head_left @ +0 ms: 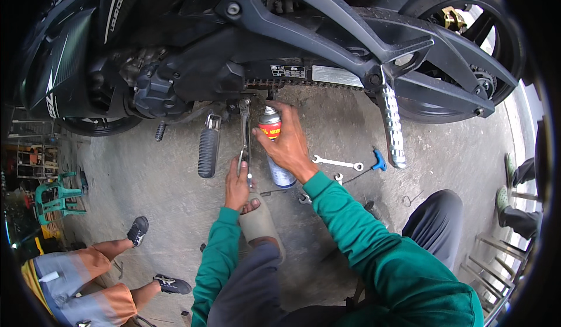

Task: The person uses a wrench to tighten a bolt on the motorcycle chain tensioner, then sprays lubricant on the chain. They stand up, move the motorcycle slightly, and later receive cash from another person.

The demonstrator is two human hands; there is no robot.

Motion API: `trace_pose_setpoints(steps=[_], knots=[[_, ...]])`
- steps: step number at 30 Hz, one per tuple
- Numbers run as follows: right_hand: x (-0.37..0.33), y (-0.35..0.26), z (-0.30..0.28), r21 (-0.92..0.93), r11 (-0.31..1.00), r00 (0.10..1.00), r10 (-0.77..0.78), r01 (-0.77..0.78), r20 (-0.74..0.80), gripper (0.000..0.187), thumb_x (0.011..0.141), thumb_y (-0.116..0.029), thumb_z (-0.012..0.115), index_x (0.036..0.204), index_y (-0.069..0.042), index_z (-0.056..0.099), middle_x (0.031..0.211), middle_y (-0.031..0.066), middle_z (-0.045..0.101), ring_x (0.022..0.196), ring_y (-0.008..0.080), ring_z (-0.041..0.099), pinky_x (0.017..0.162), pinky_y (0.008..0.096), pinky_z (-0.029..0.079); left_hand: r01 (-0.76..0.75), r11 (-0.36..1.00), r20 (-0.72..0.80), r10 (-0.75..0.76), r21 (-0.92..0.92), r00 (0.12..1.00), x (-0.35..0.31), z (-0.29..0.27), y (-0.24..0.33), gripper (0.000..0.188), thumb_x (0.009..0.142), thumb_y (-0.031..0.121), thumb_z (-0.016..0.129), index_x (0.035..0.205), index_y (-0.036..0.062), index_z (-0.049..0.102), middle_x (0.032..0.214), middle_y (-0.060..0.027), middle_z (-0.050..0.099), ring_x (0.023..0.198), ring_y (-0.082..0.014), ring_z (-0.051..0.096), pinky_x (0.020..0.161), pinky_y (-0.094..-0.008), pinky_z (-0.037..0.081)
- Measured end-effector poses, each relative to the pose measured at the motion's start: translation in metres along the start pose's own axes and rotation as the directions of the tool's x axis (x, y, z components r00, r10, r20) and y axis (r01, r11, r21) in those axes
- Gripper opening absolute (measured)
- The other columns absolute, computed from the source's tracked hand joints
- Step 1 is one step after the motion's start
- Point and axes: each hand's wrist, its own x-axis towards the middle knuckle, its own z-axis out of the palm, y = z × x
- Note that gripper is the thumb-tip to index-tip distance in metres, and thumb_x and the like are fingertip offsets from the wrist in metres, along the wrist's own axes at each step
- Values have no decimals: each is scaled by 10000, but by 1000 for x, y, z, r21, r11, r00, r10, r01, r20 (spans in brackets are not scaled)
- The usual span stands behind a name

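Observation:
My right hand is wrapped round a spray can with a red and yellow band and a silver top, held upright below the motorcycle chain. My left hand grips the lower end of a long metal wrench. The wrench's upper end reaches up under the motorcycle, beside the rubber-covered footpeg. What that end sits on is too dark to make out. The can's nozzle is partly hidden by my right fingers.
On the concrete floor lie a combination wrench, a blue-handled T-shaped tool and smaller tools. A silver footpeg juts down on the right. Another person's legs are at lower left. A green plastic chair stands on the left.

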Motion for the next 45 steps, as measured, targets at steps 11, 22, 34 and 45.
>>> trace_pose_setpoints(steps=[11,22,34,45], knots=[[6,-5,9,59,994,996,87,-88,9,633,806,-229,797,1316,-38,474,1252,233,536,1165,426,569,979,473,479,-32,994,-20,34,100,999,4,15,-20,691,1054,513,425,1508,-6,367,1045,-228,663,821,-288,678,829,-410,511],[4,4,3,51,999,999,12,-14,43,630,810,-239,790,1321,-34,483,1296,246,530,1205,439,554,1011,476,469,14,994,53,-8,-110,999,-8,16,0,505,1066,405,469,1407,33,472,908,-150,674,768,-230,670,767,-384,506],[-2,17,-22,93,990,994,-105,104,13,653,828,-262,783,1365,-66,468,1259,235,539,1176,443,556,996,492,467,-37,734,103,144,-678,984,2,20,-10,388,918,168,605,1258,-9,553,1106,-137,648,984,-244,643,828,-405,540],[-67,87,-152,-45,957,891,249,-286,-380,639,836,-110,802,1389,-24,494,1209,138,598,1054,220,605,961,363,499,271,436,240,-126,-858,962,15,174,73,244,897,132,572,1095,-11,584,1158,-133,583,1039,-251,608,859,-440,524]])
